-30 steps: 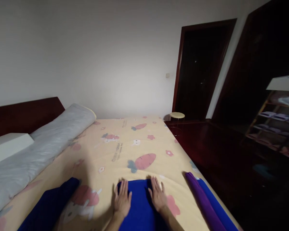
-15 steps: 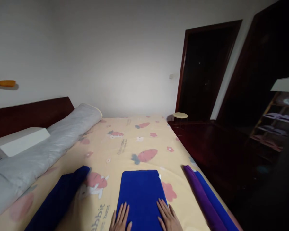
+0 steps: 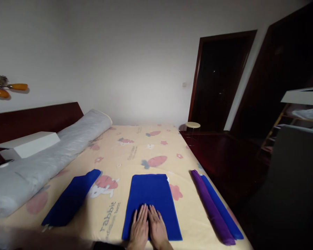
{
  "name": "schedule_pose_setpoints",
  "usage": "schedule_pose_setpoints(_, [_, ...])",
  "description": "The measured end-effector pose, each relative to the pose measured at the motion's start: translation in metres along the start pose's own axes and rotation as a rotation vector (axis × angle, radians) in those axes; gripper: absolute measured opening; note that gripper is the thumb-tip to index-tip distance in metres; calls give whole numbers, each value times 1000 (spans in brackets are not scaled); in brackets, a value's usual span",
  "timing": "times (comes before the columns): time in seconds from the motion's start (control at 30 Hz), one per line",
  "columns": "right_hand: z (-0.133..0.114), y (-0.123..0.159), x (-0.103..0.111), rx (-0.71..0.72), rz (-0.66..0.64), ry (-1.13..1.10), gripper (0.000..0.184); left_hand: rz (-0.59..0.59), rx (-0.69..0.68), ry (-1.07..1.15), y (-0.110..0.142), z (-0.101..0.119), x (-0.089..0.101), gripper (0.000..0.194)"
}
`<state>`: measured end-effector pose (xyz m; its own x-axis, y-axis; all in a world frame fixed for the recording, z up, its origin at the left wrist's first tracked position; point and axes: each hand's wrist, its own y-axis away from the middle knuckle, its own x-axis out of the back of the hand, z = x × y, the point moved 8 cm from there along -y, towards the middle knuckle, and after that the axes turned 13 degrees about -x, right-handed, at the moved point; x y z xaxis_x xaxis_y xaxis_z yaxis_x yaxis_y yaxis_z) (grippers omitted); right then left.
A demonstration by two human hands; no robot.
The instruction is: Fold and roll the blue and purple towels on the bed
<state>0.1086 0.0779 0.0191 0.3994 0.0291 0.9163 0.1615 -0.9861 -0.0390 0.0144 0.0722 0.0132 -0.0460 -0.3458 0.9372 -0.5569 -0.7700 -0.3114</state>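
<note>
A flat blue folded cloth (image 3: 150,189) lies in front of me on a bed sheet printed with carrots and rabbits. My left hand (image 3: 140,224) rests palm down on its near half, fingers stretched out. Right beside it my right hand (image 3: 157,224) also lies flat on the cloth, the two hands nearly touching at the fingertips. To the left is a darker-looking, loosely folded blue cloth (image 3: 71,198). On the right a rolled purple cloth (image 3: 211,208) lies alongside a narrow blue cloth (image 3: 223,208).
A rolled grey quilt (image 3: 75,135) runs along the headboard (image 3: 36,116), with a white box (image 3: 32,144) by it. Beyond the bed's far right corner stands a round stool (image 3: 192,125). A dark grey panel (image 3: 294,180) and a shelf rack (image 3: 270,135) are at the right.
My hands have come together from the cloth's two side edges to its middle. The view has tilted down and shifted slightly, showing more of the bed's near part.
</note>
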Motion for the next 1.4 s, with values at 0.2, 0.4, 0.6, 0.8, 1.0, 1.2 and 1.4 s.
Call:
schedule_pose_setpoints(0.2, [18,21,1,90,81,17,52,-37,-34,36,18,9,-7,59])
schedule_pose_setpoints(0.4, [63,38,18,25,172,57,58,-31,-41,18,36,-17,15,59])
schedule_pose_setpoints(0.6, [87,44,24,-22,144,55,60,-85,14,19,54,-39,18,57])
schedule_pose_setpoints(0.8, [101,46,21,-67,162,52,61,-77,23,3,57,-51,23,55])
schedule_pose_setpoints(1.0, [53,25,18,-22,180,54,53,54,-129,-37,12,-16,52,60])
schedule_pose_setpoints(1.2, [2,6,3,49,5,34,62,14,-199,41,-18,18,33,61])
schedule_pose_setpoints(1.4, [17,19,-6,95,14,50,66,-42,-213,79,9,7,15,61])
